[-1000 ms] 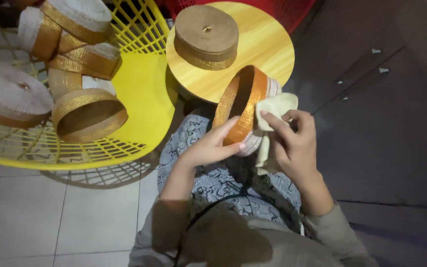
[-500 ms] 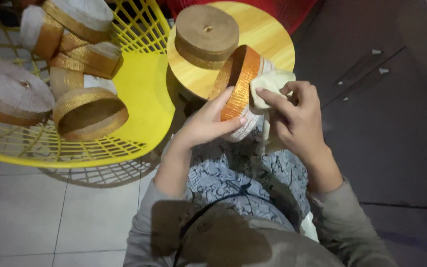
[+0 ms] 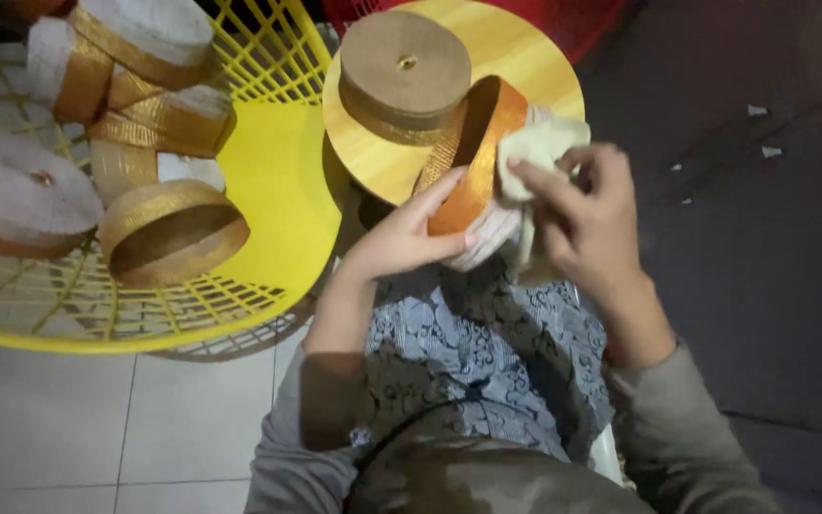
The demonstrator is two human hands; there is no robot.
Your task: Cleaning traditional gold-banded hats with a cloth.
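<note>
One camera only, worn on the head, looking steeply down over the person's own lap and arms. It sits close: the left hand [image 3: 401,238] and right hand [image 3: 587,214] fill the centre. The view faces forward toward twelve o'clock, where a round wooden board [image 3: 544,81] lies; a yellow basket [image 3: 287,190] spreads at ten o'clock, pale floor tiles [image 3: 68,428] at seven. No second view shares the scene.

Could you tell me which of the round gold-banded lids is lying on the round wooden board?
The flat brown round lid with a small centre stud lies there; the other loose ones lie in the yellow plastic basket.
</note>
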